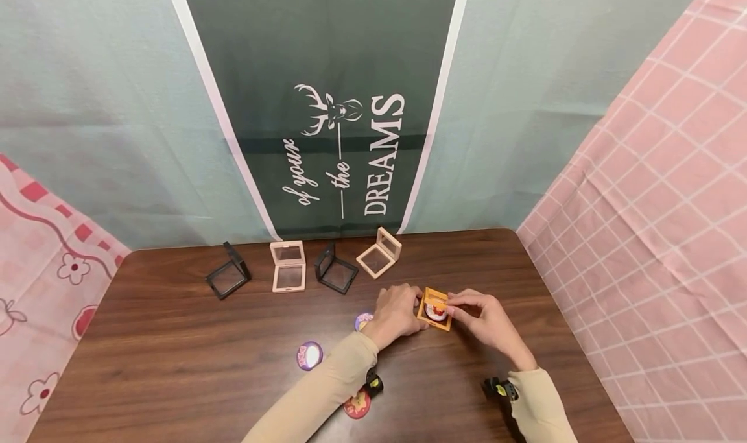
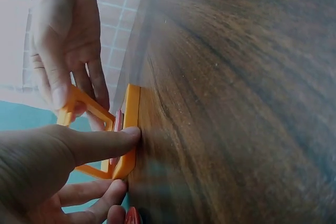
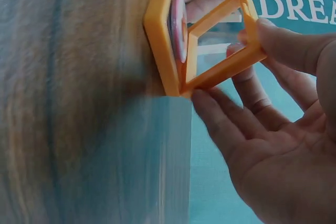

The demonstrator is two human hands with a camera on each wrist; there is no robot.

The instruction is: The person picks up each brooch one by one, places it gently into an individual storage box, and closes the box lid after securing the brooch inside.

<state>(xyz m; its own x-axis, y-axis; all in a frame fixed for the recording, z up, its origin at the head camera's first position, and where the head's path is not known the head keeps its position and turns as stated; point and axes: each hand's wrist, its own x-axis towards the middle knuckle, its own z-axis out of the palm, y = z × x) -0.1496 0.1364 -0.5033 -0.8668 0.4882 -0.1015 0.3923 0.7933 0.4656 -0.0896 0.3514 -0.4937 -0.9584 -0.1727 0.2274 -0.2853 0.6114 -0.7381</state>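
An orange hinged display case (image 1: 439, 325) stands partly open on the table between both hands. A round red-and-white badge (image 1: 435, 311) lies in its base, at a slight tilt in the right wrist view. My left hand (image 1: 398, 312) grips the base, with the thumb on one edge and fingers at the side. Pinched between thumb and fingers of my right hand (image 1: 489, 321) is the raised lid (image 3: 223, 70), a square orange rim around a clear window. Beside the left hand lies a purple badge (image 1: 362, 321), partly hidden by it.
Along the back of the brown table (image 1: 192, 352) stand open cases: black (image 1: 227, 278), pink (image 1: 289, 278), another black (image 1: 337, 274) and beige (image 1: 376, 261). A purple badge (image 1: 309, 355) lies left of the left forearm, and a red badge (image 1: 356, 405) partly under it. Curtains hang behind.
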